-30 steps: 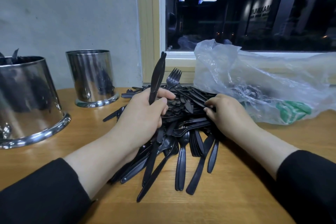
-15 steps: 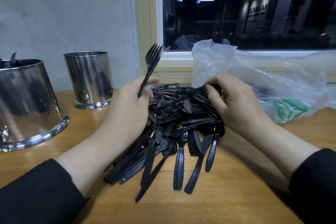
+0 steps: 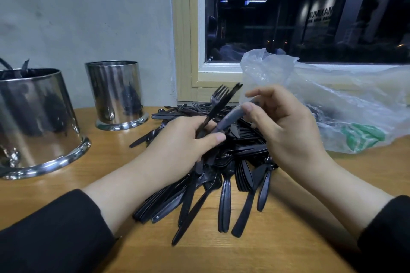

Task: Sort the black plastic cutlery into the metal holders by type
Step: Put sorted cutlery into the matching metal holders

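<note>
A heap of black plastic cutlery [image 3: 230,162] lies on the wooden table in front of me. My left hand [image 3: 184,142] grips upright black forks [image 3: 218,97] above the heap, tines up. My right hand [image 3: 281,126] pinches another black piece [image 3: 228,118], blurred by motion, with its far end against my left hand. Two metal holders stand at the left: a large one [image 3: 37,122] with black cutlery sticking out of its top, and a smaller one [image 3: 115,93] behind it.
A crumpled clear plastic bag [image 3: 346,104] with green print lies to the right of the heap, below the window sill. A grey wall stands behind the holders. Bare wooden table [image 3: 288,244] stretches toward me in front of the heap.
My right hand lifted a black piece off the heap and brought it to my left hand. My left hand now holds more than one fork, lower and further right.
</note>
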### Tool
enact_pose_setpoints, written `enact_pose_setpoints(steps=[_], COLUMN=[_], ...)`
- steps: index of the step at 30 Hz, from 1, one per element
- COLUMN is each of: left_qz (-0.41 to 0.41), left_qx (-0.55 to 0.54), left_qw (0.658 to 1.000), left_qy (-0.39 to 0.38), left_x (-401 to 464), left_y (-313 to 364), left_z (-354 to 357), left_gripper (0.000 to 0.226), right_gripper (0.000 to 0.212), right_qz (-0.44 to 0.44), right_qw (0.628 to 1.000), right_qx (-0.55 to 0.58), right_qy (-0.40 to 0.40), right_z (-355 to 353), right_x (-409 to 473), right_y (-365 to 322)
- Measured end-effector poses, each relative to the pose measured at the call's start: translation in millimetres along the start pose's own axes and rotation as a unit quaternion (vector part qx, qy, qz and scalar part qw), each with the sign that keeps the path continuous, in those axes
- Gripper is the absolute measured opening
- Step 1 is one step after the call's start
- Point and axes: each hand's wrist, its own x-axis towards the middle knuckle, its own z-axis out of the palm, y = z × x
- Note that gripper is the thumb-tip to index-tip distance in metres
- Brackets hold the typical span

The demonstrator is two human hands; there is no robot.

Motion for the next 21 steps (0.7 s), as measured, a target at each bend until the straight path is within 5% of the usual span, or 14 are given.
enact_pose_setpoints(steps=[4,7,10,21], left_qz=[0.000,-0.003,-0.010,-0.010], left_qx=[-0.035,-0.068,-0.102,-0.100], left_qw=[0.997,0.994,0.989,0.992], left_qy=[0.073,0.089,0.104,0.073], left_x=[3.6,4.3,6.0,4.2], left_y=[-3.2,-2.9,-6.0,-5.6], left_z=[-2.0,-2.4,-1.1,0.2], left_gripper=[0.029,0.032,0.028,0.013], right_gripper=[0.006,0.025,0.044,0.019], right_qz=[0.041,0.042,0.047,-0.040], right_qw=[0.998,0.969,0.933,0.938], right_qx=[-0.033,-0.212,-0.270,-0.290], right_qy=[0.025,-0.123,-0.233,-0.183], right_z=[1.3,4.7,12.2,7.8], right_x=[-0.1,-5.6,-9.3,-8.7], right_y=[14.9,28.7,34.1,40.4])
